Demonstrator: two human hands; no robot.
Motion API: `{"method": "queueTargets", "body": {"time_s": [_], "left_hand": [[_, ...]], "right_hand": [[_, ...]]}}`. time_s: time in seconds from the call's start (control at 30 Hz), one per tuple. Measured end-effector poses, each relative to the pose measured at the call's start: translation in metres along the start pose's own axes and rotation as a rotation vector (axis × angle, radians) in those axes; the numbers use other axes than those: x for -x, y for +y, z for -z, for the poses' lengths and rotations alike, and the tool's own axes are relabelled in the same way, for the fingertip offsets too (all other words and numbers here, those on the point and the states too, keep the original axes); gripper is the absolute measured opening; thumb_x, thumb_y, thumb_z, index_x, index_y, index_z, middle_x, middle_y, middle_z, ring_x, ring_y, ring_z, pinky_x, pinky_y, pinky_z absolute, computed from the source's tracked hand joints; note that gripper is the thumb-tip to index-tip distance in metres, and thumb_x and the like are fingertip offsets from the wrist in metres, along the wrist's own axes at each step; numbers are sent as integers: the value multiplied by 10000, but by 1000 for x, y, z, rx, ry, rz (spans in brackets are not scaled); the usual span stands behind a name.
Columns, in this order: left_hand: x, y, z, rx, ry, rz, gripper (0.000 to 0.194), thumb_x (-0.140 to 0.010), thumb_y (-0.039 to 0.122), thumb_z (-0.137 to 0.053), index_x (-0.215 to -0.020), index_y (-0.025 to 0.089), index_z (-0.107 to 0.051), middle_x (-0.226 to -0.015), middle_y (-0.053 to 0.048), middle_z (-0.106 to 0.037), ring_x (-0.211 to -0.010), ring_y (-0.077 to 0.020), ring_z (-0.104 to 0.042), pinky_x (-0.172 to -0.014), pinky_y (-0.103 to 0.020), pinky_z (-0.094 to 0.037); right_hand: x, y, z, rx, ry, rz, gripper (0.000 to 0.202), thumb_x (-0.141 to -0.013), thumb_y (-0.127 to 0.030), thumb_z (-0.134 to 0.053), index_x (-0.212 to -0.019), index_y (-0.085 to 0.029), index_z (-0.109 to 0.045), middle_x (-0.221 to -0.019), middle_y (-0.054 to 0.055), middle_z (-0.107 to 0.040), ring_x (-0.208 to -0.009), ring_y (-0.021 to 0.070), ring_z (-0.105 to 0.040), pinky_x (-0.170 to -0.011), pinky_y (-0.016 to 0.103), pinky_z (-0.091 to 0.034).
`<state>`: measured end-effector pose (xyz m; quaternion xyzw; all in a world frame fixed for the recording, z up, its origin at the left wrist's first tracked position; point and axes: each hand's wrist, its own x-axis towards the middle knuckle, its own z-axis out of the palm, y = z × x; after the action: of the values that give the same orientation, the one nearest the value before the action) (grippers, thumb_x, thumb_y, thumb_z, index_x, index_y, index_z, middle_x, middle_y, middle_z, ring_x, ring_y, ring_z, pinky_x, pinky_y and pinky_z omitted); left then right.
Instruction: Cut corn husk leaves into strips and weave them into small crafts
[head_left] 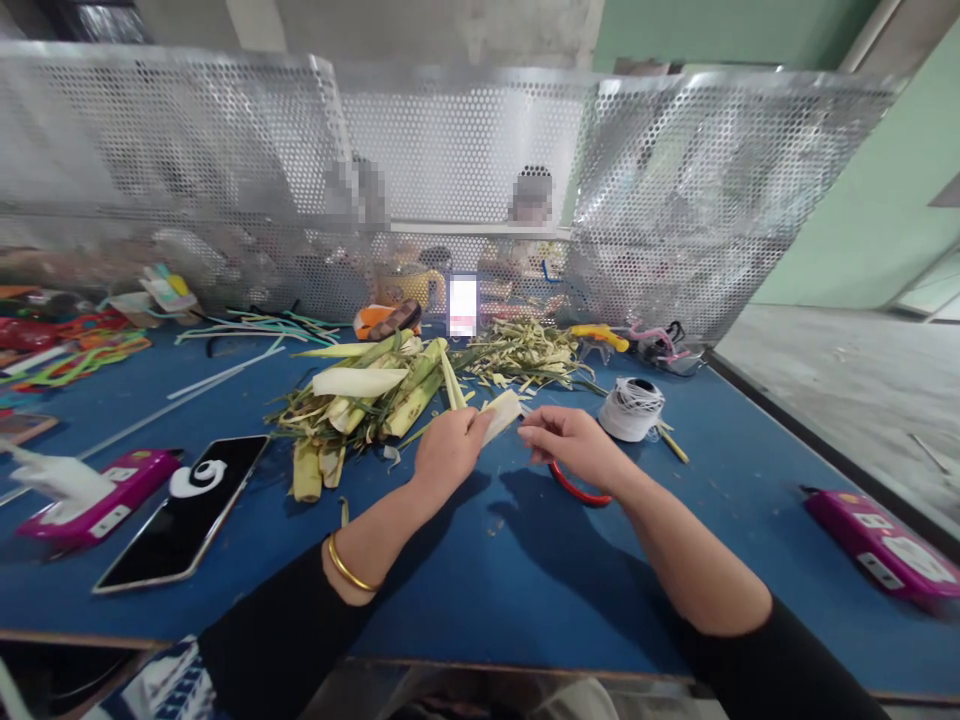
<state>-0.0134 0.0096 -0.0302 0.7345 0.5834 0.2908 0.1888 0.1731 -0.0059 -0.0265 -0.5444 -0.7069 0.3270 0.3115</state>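
My left hand [448, 447] pinches a pale, flat strip of corn husk [501, 414] between thumb and fingers. Just to the right of the husk's end, my right hand [564, 437] has its fingers curled together; whatever is in them, if anything, is too small to make out. Below that hand a red curved handle [581, 490] shows on the table, the rest of it hidden. A heap of corn husks [416, 395] lies beyond my left hand, with one whitish husk [358, 382] on top. Behind my right hand stands a spool of white string [631, 408].
Shredded husk scraps [529, 352] lie toward the perforated metal screen [465, 140]. On the blue table [510, 600], a phone [184, 515] and a magenta power strip [112, 490] are at left, another magenta strip [885, 545] at right. People sit behind the screen.
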Motion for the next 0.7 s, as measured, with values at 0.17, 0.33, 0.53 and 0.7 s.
{"method": "queueTargets", "body": {"time_s": [0.17, 0.33, 0.53, 0.7], "left_hand": [[-1, 0, 6, -154, 77, 22, 408, -924, 430, -401, -610, 206, -535, -591, -48, -594, -628, -192, -571, -543, -280, -253], [-3, -2, 8, -174, 99, 22, 383, -921, 410, -412, -637, 199, -562, -649, -72, -634, -655, -202, -582, -540, -284, -239], [-7, -5, 12, -13, 102, 86, 340, -854, 400, -479, -579, 202, -513, -565, -24, -571, -579, -168, -522, -543, -268, -258], [-13, -12, 12, 201, 134, 128, 372, -809, 437, -517, -523, 200, -502, -474, 6, -502, -509, -143, -481, -534, -265, -298]], "right_hand": [[14, 7, 24, 957, -79, -224, 286, -757, -191, -573, -1035, -124, -581, -1014, 177, -671, -910, 289, -648, -669, 316, -407], [14, 17, 16, 1044, -181, -199, 559, -739, -152, -551, -1287, -92, -455, -1085, 196, -644, -994, 318, -629, -691, 321, -393], [5, 22, 17, 979, -146, -181, 524, -766, -195, -534, -1282, -111, -510, -1066, 210, -662, -961, 321, -642, -703, 333, -396], [4, 19, 20, 614, 7, -189, 613, -739, -244, -538, -1347, -160, -512, -1015, 126, -705, -906, 279, -648, -719, 327, -425]]}}
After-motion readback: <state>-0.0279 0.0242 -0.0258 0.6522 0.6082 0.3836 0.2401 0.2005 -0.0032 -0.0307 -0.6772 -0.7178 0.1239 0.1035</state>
